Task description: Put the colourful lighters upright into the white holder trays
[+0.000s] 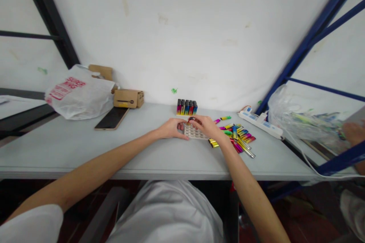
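A white tray with rows of holes (196, 132) lies on the table in front of me. My left hand (172, 128) grips the tray's left end, thumb along the near edge and fingers at the back. Over the tray's far left corner, my right hand (203, 123) pinches a lighter (191, 119); its dark top shows and the fingers hide much of the rest. Just behind, a block of upright lighters (186, 107) with black tops and shiny coloured bodies stands in close rows. Beside my right forearm, a loose pile of metallic coloured lighters (235, 136) spreads over the table.
At the left are a phone (111, 117), a small cardboard box (128, 98) and a white plastic bag (80, 93). A power strip (261, 123) with a cable lies at the right by the blue frame (296, 49). Beyond it, another person's hand (354, 132) appears near a clear plastic bag (302, 114).
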Available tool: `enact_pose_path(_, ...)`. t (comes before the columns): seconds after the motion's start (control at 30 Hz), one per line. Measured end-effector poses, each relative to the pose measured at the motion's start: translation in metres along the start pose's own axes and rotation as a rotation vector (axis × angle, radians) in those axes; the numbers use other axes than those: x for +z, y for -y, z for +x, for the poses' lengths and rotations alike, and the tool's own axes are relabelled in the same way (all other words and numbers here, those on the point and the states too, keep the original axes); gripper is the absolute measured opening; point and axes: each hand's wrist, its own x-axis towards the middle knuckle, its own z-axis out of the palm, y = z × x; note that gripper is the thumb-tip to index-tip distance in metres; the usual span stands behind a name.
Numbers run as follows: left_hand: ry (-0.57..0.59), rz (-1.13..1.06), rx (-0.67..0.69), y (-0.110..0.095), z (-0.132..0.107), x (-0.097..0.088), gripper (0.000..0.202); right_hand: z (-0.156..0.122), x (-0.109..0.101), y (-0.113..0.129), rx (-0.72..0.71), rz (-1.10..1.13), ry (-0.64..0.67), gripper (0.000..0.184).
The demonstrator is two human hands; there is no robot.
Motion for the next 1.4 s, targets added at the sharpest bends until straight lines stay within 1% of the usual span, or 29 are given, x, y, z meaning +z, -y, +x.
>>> enact_pose_path(0.2, 0.004, -0.018, 0.015, -0.004, -0.001, 0.001, 0.081, 0.0, -0.002, 0.003, 0.045, 0.044, -0.014, 0.022)
enact_pose_path(0.33, 0.013, -0.011, 0.018, -0.004, 0.0, 0.0, 0.076, -0.001, -0.004, 0.005, 0.063, 0.059, -0.019, 0.024)
enact_pose_path(0.5, 0.015, -0.047, -0.011, -0.005, 0.0, 0.001, 0.075, -0.002, -0.004, 0.005, 0.067, 0.07, 0.023, 0.024)
enact_pose_path(0.67, 0.041, -0.054, 0.036, -0.012, -0.002, 0.001, 0.072, -0.001, 0.0, 0.003, 0.057, -0.022, 0.015, 0.029)
enact_pose_path(0.77, 0.049, -0.061, 0.033, -0.016, -0.002, 0.002, 0.069, 0.001, 0.002, 0.003, 0.063, -0.096, 0.01, 0.027)
enact_pose_path(0.87, 0.056, -0.054, 0.034, -0.018, -0.002, 0.003, 0.066, 0.002, 0.003, 0.001, 0.076, -0.121, 0.011, 0.025)
enact_pose_path(0.93, 0.047, -0.047, 0.036, -0.018, -0.002, 0.003, 0.064, 0.001, 0.002, 0.001, 0.076, -0.121, 0.016, 0.026)
enact_pose_path(1.03, 0.001, -0.025, 0.025, -0.018, -0.001, 0.002, 0.062, 0.0, -0.001, -0.002, 0.086, -0.102, 0.016, 0.03)
enact_pose_path(1.1, -0.023, 0.013, 0.02, -0.018, 0.0, 0.001, 0.062, -0.001, -0.005, -0.006, 0.099, -0.081, 0.005, 0.035)
enact_pose_path(1.17, -0.028, 0.073, 0.032, -0.017, 0.001, -0.002, 0.062, -0.002, -0.009, -0.014, 0.111, -0.101, -0.025, 0.036)
enact_pose_path(1.27, -0.034, 0.141, 0.042, -0.012, 0.001, -0.009, 0.059, -0.004, -0.016, -0.033, 0.177, -0.247, -0.06, 0.036)
enact_pose_path(1.33, -0.051, 0.159, 0.027, -0.008, 0.001, -0.014, 0.055, -0.007, -0.019, -0.047, 0.273, -0.364, -0.005, 0.035)
enact_pose_path(1.4, -0.062, 0.17, 0.013, -0.005, 0.001, -0.017, 0.052, -0.012, -0.021, -0.06, 0.372, -0.444, 0.116, 0.036)
